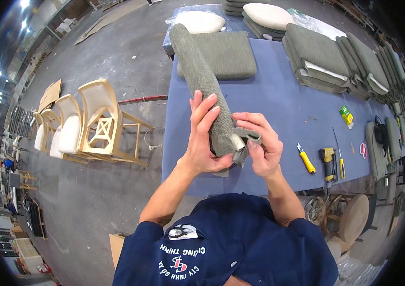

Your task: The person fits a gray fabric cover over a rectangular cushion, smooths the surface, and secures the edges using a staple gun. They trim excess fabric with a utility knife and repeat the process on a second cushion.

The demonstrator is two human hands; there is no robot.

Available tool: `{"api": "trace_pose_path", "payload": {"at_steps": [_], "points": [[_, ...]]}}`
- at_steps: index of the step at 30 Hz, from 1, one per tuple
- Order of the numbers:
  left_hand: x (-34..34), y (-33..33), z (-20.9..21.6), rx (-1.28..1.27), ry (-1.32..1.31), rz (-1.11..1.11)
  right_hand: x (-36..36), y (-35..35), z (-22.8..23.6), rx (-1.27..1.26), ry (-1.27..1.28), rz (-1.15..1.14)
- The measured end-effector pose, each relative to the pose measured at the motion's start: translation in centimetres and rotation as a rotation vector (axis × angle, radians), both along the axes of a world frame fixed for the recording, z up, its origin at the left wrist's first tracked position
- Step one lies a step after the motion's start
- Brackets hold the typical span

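Note:
A long grey-green upholstered pad [194, 62] stands on its edge, slanting away from me over the blue table. My left hand [198, 143] is wrapped around its near end, fingers over the top and thumb toward the underside. At that same end, my right hand [266, 150] pinches a loose flap of the green fabric [247, 134] between thumb and fingers. A pale, whitish edge [236, 142] pokes out between the folds there. Beyond the pad, a flat green cushion [231, 55] rests on the table.
To the right on the blue table [269, 95] lie a yellow utility knife [306, 158], a nail gun [327, 164], a screwdriver [340, 159], scissors [363, 150] and a small green-yellow box [346, 117]. Stacked green cushions [316, 57] line the far right. Wooden chairs [100, 119] stand left.

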State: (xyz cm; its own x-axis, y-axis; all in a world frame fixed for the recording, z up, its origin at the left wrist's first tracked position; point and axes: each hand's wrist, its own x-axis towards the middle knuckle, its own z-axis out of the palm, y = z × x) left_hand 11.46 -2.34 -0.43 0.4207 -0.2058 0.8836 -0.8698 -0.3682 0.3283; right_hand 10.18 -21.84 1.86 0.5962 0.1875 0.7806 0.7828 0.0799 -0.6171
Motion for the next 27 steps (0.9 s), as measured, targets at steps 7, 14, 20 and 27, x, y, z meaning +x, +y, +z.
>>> {"api": "trace_pose_path", "payload": {"at_steps": [7,14,20,27], "points": [[1.0,-0.1,2.6,0.037,-0.025,0.066,0.7,2.1,0.1,0.347,0.171,0.13],[3.3,-0.9,1.0,-0.054,-0.114,-0.136,0.7,2.1,-1.1,0.565,0.312,0.382],[3.6,-2.1,-0.1,-0.026,-0.117,-0.112,0.0,2.2,-1.7,0.579,0.199,0.215],[4.5,-2.1,-0.5,0.051,-0.102,-0.112,1.2,2.2,-1.7,0.693,0.158,0.172]]}}
